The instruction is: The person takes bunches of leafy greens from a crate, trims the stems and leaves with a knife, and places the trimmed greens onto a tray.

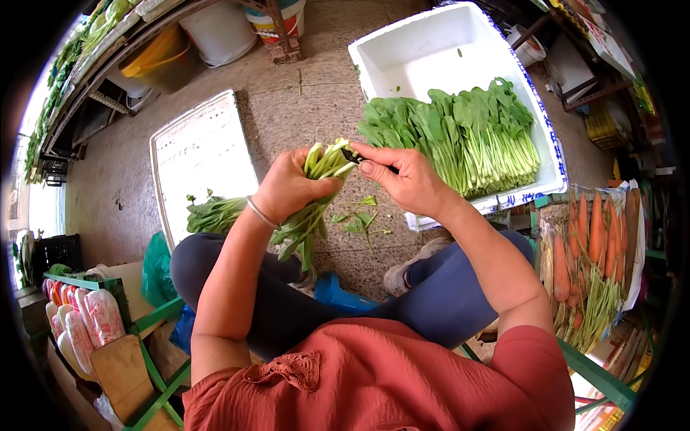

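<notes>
My left hand (291, 183) is wrapped round a bunch of leafy greens (305, 228), stems up and leaves hanging down. In my right hand (406, 176) is a small black-handled knife (370, 162), its near end at the pale stem ends of the bunch. Most of its blade is hidden or too small to make out. To the right, a white foam box (406, 54) holds rows of similar greens (460, 136), laid with their stems toward me. More greens (215, 214) lie on a white foam lid (201, 144) to the left.
Loose leaves and trimmings (363, 221) lie on the stone floor between my feet. Carrots (595, 230) hang at the right beside a green frame (596, 373). Buckets (162, 61) stand under a shelf at the upper left. A green plastic bag (157, 269) is by my left knee.
</notes>
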A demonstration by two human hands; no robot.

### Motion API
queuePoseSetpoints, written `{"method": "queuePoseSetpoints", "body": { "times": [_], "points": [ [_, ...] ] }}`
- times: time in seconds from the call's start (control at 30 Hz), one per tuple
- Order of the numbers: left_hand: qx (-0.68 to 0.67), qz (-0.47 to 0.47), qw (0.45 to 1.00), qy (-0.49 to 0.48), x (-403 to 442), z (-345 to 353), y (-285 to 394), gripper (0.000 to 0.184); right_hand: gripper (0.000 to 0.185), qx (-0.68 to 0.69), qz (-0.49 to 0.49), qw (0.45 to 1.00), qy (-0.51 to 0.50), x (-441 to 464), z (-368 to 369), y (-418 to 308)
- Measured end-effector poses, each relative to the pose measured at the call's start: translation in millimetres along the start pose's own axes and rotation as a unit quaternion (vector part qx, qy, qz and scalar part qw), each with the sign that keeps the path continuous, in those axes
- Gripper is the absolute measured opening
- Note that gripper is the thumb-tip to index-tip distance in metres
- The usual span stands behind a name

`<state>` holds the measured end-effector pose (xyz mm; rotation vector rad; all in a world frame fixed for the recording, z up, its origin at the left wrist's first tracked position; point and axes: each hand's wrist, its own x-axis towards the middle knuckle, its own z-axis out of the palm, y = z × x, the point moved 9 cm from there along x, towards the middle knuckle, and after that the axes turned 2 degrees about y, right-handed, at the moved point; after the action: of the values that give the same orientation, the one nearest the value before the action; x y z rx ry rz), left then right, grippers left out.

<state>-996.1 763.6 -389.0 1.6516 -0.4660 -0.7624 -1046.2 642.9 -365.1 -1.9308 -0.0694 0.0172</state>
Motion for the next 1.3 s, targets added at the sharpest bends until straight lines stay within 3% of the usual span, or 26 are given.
{"method": "queuePoseSetpoints", "body": {
  "times": [0.17,0.23,0.3,0.4,0.53,0.63,0.87,1.0,1.1,1.2,1.3],
  "points": [
    [-0.052,-0.035,0.998,-0.001,2.0,1.4,-16.2,0.019,0.033,-0.042,0.068,0.997,0.013,-4.6,-5.3,19.4],
    [-0.068,-0.041,0.997,0.005,-1.3,-4.8,-14.0,0.019,0.034,0.140,0.144,0.980,0.004,-5.9,-9.0,32.1],
    [-0.089,-0.046,0.995,0.010,-0.6,-8.3,-15.9,0.019,0.042,0.180,0.161,0.970,-0.027,-10.4,-5.3,30.0],
    [0.039,-0.014,0.998,0.050,2.4,-12.1,-15.0,0.015,0.050,0.217,0.120,0.968,-0.046,-14.1,12.8,10.6],
    [0.111,-0.010,0.993,0.043,3.3,-6.4,-15.5,0.014,0.050,0.261,0.113,0.957,-0.059,-9.0,22.5,7.8],
    [0.193,0.033,0.980,0.033,1.7,-1.1,-4.3,0.017,0.039,0.229,0.112,0.965,-0.057,-5.3,24.8,10.0],
    [0.173,0.054,0.982,0.059,-4.3,-6.1,-3.1,0.018,0.030,0.169,0.122,0.978,0.025,-4.1,2.1,32.5],
    [0.272,0.136,0.943,0.137,-8.7,-14.4,15.8,0.026,0.037,0.186,0.138,0.973,-0.016,-5.3,3.4,18.9],
    [0.334,0.182,0.911,0.156,-13.2,-11.5,27.7,0.028,0.043,0.064,0.161,0.983,-0.052,-9.6,8.6,12.0],
    [0.370,0.226,0.885,0.169,-16.5,-7.5,35.5,0.028,0.044,0.107,0.022,0.992,-0.054,-3.6,15.5,-9.7],
    [0.419,0.239,0.856,0.188,-18.3,-5.6,37.5,0.025,0.043,0.139,0.045,0.987,-0.062,-3.9,21.0,-1.9]
  ]
}}
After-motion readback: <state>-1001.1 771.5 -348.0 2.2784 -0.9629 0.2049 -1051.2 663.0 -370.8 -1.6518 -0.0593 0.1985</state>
